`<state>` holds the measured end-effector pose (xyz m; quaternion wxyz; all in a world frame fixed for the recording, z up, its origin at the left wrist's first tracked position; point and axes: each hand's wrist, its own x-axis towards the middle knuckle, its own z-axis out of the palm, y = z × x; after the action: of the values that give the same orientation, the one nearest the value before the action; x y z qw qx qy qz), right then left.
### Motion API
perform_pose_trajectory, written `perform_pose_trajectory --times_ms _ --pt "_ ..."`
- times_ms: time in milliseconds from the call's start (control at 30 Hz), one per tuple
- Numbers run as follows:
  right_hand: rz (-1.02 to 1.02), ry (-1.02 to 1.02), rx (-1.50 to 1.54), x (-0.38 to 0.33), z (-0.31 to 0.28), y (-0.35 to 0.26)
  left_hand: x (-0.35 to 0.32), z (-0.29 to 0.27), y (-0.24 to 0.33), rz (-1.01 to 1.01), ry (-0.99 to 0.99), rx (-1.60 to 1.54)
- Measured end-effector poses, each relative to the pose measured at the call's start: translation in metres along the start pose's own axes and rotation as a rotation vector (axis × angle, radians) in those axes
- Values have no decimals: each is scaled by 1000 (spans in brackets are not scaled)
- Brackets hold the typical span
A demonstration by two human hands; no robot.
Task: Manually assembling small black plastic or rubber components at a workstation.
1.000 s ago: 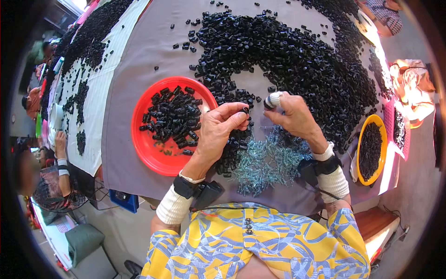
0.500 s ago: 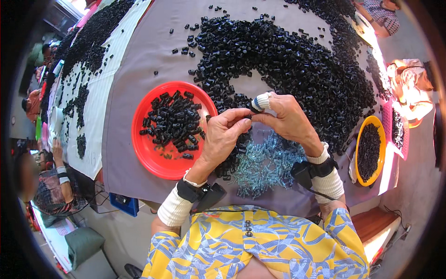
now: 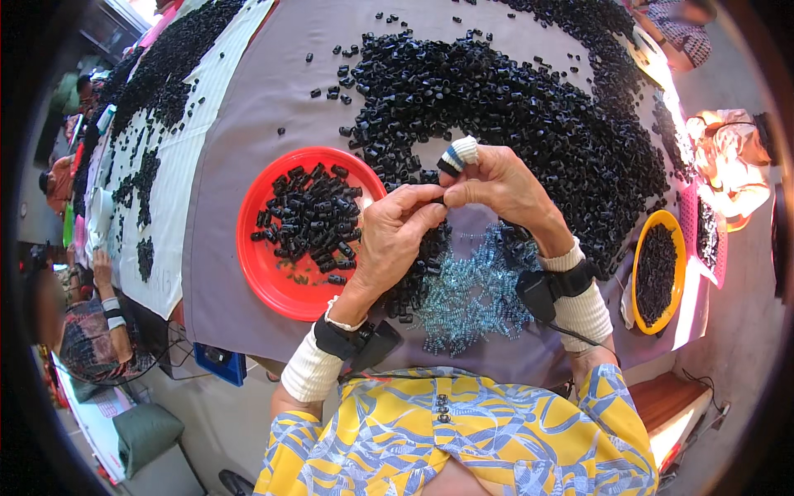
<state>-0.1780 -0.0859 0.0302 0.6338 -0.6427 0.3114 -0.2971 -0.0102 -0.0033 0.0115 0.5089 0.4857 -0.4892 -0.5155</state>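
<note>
My left hand and my right hand meet above the table with thumbs and fingers pinched together. Between the fingertips is a small black plastic piece, which looks like part of a cord lock; the fingers mostly hide it. A striped knit cover wraps one finger of the right hand. Beneath the hands lies a heap of thin bluish metal springs. Beyond them spreads a big pile of small black plastic pieces. A red basin beside my left hand holds several black cord locks.
At the right edge stands a yellow basin full of small black pieces, near a pink basket. A second table with a white cloth and more black pieces is at left. Another person sits on that side.
My hands have shifted slightly up and the fingertips have drawn closer around the small black piece. The right hand's covered finger has lifted away from it.
</note>
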Motion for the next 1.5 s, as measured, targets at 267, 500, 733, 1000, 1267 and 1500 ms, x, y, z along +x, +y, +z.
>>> perform_pose_trajectory --times_ms 267,500,733,1000,1267,1500 --pt "39 -40 51 2 -1 -5 1 -4 -2 14 2 -84" --pt "-137 149 -1027 9 -24 48 4 -9 -3 -69 50 -251" --pt "-190 114 -1354 4 -11 62 3 -8 -6 -151 81 -383" --pt "-404 80 -982 -15 -6 1 6 -4 -14 -223 76 -439" --pt "-604 8 -1072 -18 6 -11 5 4 -8 -195 -7 -448" --pt "-532 129 -961 -23 7 -9 3 7 1 -127 40 -583"
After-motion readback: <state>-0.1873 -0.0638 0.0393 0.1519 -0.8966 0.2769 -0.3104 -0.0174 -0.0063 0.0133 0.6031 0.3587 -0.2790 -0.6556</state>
